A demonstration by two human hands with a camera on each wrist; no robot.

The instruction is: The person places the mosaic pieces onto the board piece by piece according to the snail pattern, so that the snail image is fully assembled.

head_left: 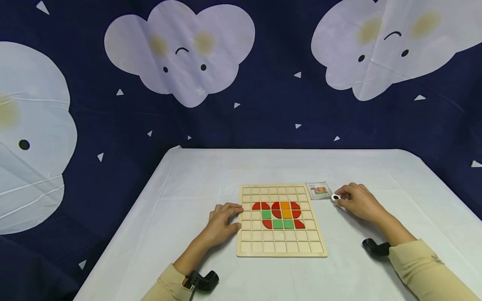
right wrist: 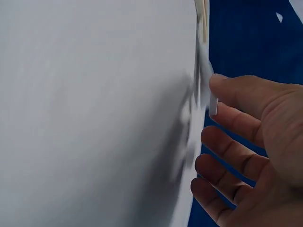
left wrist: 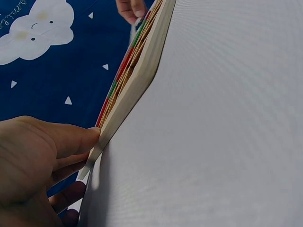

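Observation:
A wooden grid board [head_left: 263,248] lies on the table, with red, green and orange tiles [head_left: 286,213] set in its middle squares. At its left edge my left hand [head_left: 220,223] touches the rim with thumb and fingertips, the fingers loosely extended. To the right of the board my right hand [head_left: 355,202] pinches a small white tile with a black dot [head_left: 334,197] between thumb and index finger. In the right wrist view this tile [right wrist: 213,106] shows edge-on, and the other fingers are half bent. A small picture card [head_left: 319,190] lies between the board and the right hand.
A white cloth [head_left: 211,175] covers the table, whose back edge meets a dark blue curtain [head_left: 271,121] with clouds. Each wrist carries a black camera mount, the left one [head_left: 205,281] close to the table and the right one [head_left: 375,248] beside the sleeve.

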